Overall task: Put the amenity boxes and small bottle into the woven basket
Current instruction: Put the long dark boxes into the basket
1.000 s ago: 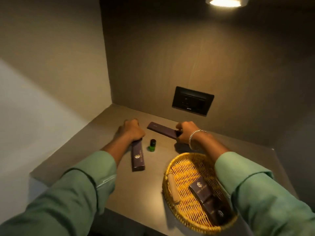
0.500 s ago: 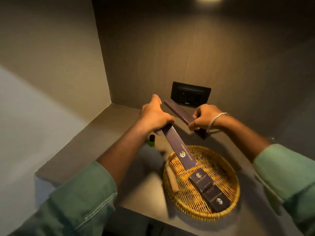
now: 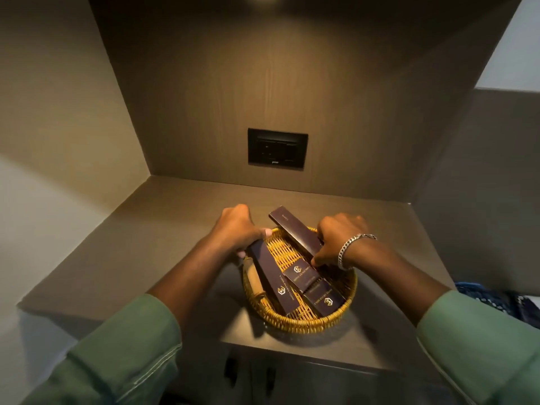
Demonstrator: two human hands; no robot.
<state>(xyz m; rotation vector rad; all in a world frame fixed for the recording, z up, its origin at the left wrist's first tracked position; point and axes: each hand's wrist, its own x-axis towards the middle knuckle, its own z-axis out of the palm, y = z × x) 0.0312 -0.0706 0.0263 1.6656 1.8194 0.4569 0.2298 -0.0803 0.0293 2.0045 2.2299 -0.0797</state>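
- Head view: left hand point(image 3: 237, 229) grips a long dark purple box point(image 3: 273, 280) with a gold logo, its lower end lying in the woven basket point(image 3: 304, 324).
- Right hand point(image 3: 336, 241) clasps a second long box point(image 3: 295, 233), tilted over the far rim.
- Two shorter boxes point(image 3: 314, 287) lie inside.
- Small bottle hidden.
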